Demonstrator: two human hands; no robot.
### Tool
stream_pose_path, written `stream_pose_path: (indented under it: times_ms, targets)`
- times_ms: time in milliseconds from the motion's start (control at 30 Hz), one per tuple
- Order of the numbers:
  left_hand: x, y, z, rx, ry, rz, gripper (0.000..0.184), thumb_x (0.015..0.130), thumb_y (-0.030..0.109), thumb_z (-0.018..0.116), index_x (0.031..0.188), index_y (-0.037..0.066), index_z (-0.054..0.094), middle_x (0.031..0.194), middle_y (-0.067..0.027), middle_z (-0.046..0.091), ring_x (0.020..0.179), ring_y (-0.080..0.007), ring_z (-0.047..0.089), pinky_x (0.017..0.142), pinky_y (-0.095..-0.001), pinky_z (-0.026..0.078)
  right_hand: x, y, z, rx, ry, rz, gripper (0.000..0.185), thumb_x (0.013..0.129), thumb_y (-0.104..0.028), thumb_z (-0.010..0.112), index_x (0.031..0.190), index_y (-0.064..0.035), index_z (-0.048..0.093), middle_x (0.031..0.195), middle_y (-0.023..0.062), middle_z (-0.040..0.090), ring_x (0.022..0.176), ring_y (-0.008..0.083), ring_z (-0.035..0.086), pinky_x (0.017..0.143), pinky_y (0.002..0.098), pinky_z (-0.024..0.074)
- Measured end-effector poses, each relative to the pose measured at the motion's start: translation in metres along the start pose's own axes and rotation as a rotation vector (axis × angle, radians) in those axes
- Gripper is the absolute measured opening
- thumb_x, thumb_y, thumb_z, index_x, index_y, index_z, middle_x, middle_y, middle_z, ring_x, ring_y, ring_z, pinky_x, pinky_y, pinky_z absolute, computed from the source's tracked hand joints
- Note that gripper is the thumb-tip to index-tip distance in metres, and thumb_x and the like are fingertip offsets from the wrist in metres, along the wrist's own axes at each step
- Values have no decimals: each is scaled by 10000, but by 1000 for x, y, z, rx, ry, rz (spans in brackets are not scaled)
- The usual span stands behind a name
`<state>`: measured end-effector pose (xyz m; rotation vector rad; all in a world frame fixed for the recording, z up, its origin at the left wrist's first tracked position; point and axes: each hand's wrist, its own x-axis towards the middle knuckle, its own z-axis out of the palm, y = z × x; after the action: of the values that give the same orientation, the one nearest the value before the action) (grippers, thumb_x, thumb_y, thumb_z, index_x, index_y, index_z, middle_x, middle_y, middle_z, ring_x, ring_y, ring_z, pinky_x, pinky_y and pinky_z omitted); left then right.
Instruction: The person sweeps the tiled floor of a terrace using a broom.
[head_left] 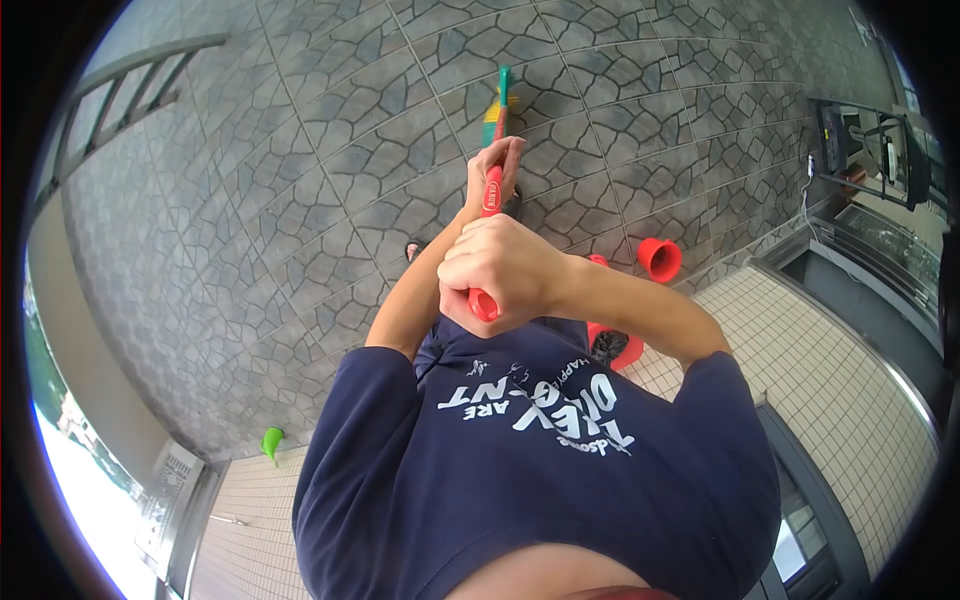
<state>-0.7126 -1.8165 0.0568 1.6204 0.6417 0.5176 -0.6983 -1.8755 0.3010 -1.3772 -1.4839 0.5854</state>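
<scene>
A broom with a red handle [493, 190] runs away from my body toward the floor. Its head [493, 122], green and yellow, is partly hidden behind my left hand. My right hand [508, 262] is wrapped around the handle's near end, in front of my chest. Farther down the handle, my left hand [490, 172] grips it. My forearms overlap slightly, and the feet in dark sandals show in part below them.
Grey stone-patterned tiles [330, 130] cover the floor. To the right lie a red bucket-like container [659, 261] and another red object [628, 352] with black plastic. A green item [271, 443] is at lower left, railings [140, 85] at upper left, a dark-framed rack [885, 155] at right.
</scene>
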Motion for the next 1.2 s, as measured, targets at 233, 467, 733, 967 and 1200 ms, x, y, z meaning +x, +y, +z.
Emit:
stream_pose_path:
  times_ms: [233,467,733,967,1200]
  targets:
    - [-11,70,-6,158,-135,176,134,957,172,717,917,48,745,605,-77,574,569,-251,538,664,-375,447,-21,-40,-49,128,70,-115,215,639,-62,717,601,-123,514,547,12,528,483,225,534,506,344,424]
    - [-122,52,-97,427,61,-23,98,936,139,732,926,43,753,644,-92,610,600,-261,566,692,-385,460,-55,-43,18,408,-34,-159,222,673,-65,698,580,-109,502,535,16,492,470,228,484,510,348,393]
    - [-270,-13,-267,714,144,-48,83,943,113,709,916,43,746,631,-95,615,599,-276,609,632,-392,470,-71,-56,178,630,-277,-150,238,758,-59,659,581,-76,501,584,66,547,610,276,557,653,400,470]
    - [-348,-142,-400,661,266,-126,111,965,125,691,937,27,736,679,-141,641,626,-316,611,652,-407,489,-68,-34,365,708,-231,25,215,799,-9,644,624,-31,522,610,93,514,599,304,516,655,401,436]
    - [-317,-106,-303,466,464,-65,65,977,89,671,1024,70,712,802,-153,698,711,-297,670,680,-392,529,-60,-85,295,572,-291,18,203,748,6,634,596,-41,508,580,81,503,562,293,497,620,393,426]
